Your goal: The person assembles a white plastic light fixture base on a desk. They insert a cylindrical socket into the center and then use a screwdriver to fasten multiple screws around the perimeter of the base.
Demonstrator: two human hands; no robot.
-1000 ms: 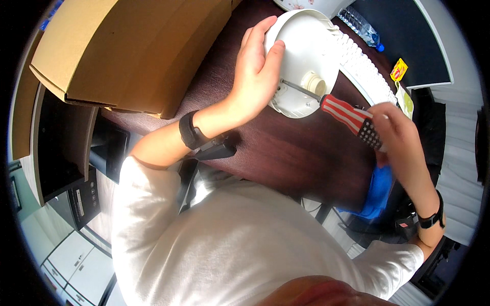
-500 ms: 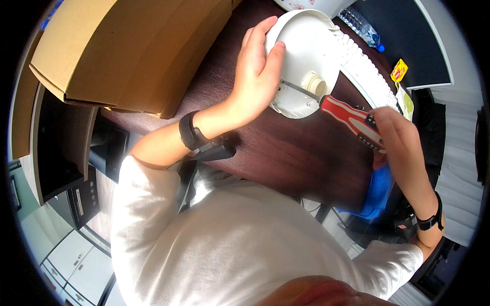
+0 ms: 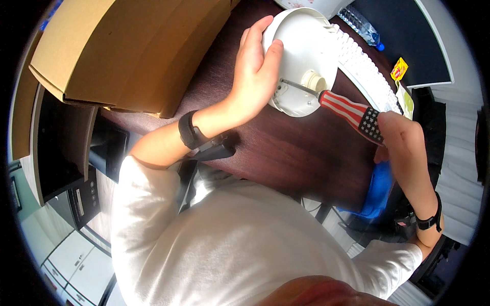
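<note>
A white plastic shell point(image 3: 301, 43), hollow side up, is tilted above the dark table at the top middle. My left hand point(image 3: 253, 66) grips its left rim, fingers over the outside and thumb along the edge. Inside the shell's lower part stands a cream threaded neck point(image 3: 314, 80). My right hand point(image 3: 403, 133) is closed round the handle end of a screwdriver point(image 3: 349, 109) with red and white stripes and a star-patterned dark end. Its metal shaft runs left past the neck, the tip near the shell's lower left edge by my left thumb. Whether the tip sits in a screw I cannot tell.
A big cardboard box point(image 3: 132, 56) stands at the left of the dark red table point(image 3: 265, 148). Behind the shell lie a white keyboard point(image 3: 365, 66), a plastic bottle point(image 3: 360, 26) and a yellow packet point(image 3: 399, 69), near a dark monitor point(image 3: 408, 35). Blue cloth point(image 3: 377, 191) hangs at the right edge.
The screwdriver has turned about its length: its striped and starred side now faces up. My right hand has rolled with it. The shell and my left hand have shifted slightly left.
</note>
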